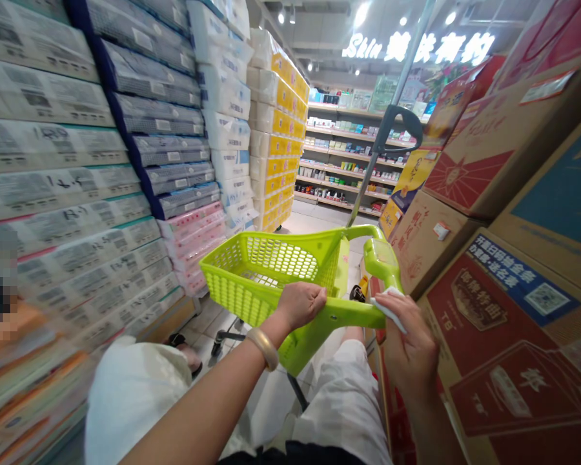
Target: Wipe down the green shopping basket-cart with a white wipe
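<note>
A lime-green plastic shopping cart (244, 290) stands before me, its perforated basket holding nothing that I can see. My left hand (301, 303), with a gold bangle (263, 349) on the wrist, is closed over the cart's near rim. At the right corner of the cart's handle (382, 258), my right hand (414, 345) pinches a folded white cloth or tissue (391, 310) and presses it against the green plastic. Part of the right fingers is hidden behind the cloth and handle.
Stacked packs of paper goods (169, 110) line the left side. Cardboard cartons (508, 310) rise close on the right. A grey pole with a dark handle (399, 132) stands beyond the cart. Product shelves (339, 155) fill the back, across a tiled floor (314, 216).
</note>
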The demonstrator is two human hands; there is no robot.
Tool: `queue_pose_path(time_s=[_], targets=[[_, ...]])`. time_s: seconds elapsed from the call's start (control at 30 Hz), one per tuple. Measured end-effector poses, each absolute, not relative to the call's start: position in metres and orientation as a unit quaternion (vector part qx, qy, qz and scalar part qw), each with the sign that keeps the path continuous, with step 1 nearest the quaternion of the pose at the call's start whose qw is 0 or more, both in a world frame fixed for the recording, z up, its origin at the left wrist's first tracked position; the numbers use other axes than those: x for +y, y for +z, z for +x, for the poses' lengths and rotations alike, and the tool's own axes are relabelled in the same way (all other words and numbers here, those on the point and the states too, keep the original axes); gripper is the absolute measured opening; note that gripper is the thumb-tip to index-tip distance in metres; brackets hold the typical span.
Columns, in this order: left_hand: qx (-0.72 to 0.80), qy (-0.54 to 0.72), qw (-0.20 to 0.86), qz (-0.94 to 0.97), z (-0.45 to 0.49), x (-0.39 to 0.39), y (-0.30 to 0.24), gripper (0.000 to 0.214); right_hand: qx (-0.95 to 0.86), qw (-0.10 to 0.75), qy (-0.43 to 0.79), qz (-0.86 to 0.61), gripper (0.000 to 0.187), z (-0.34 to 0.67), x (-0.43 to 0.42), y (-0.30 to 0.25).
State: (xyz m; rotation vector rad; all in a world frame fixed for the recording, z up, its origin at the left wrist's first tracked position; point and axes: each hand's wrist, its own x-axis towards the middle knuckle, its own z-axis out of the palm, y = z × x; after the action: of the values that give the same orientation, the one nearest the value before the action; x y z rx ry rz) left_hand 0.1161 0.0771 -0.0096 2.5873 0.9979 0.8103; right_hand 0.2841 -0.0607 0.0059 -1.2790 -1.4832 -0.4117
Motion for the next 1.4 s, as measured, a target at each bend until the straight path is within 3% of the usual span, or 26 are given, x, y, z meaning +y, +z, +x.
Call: queue_pose_path(time_s=[0.17,0.27,0.47,0.67,0.97,1.1,1.2,1.4], targets=[[0.324,0.273,0.114,0.899,0.103,0.077,-0.01,0.05,-0.725,0.374,-0.187,-0.547,0.04,0.235,-0.063,0.024],[0.313,0.275,0.113,0.902,0.093,0.075,-0.01,0.049,-0.761,0.353,-0.152,-0.523,0.044,0.227,-0.068,0.033],[0.305,0.28,0.123,0.902,0.078,0.067,-0.012,0.049,-0.719,0.363,-0.121,-0.581,0.034,0.248,-0.09,0.048],[0.302,0.282,0.13,0.901,0.072,0.058,-0.011,0.049,-0.787,0.281,-0.102,-0.539,0.044,0.207,-0.08,0.053],[0.292,0.284,0.15,0.901,0.065,0.051,-0.008,0.047,-0.751,0.349,-0.134,-0.544,0.038,0.252,-0.105,0.058],[0.299,0.294,0.16,0.894,0.063,0.05,-0.009,0.046,-0.755,0.336,-0.161,-0.539,0.04,0.231,-0.102,0.052],[0.303,0.297,0.174,0.889,0.06,0.049,-0.008,0.044,-0.768,0.342,-0.112,-0.53,0.04,0.233,-0.1,0.053],[0.306,0.299,0.177,0.886,0.056,0.048,-0.008,0.044,-0.693,0.449,0.001,-0.565,0.024,0.29,-0.101,0.048]])
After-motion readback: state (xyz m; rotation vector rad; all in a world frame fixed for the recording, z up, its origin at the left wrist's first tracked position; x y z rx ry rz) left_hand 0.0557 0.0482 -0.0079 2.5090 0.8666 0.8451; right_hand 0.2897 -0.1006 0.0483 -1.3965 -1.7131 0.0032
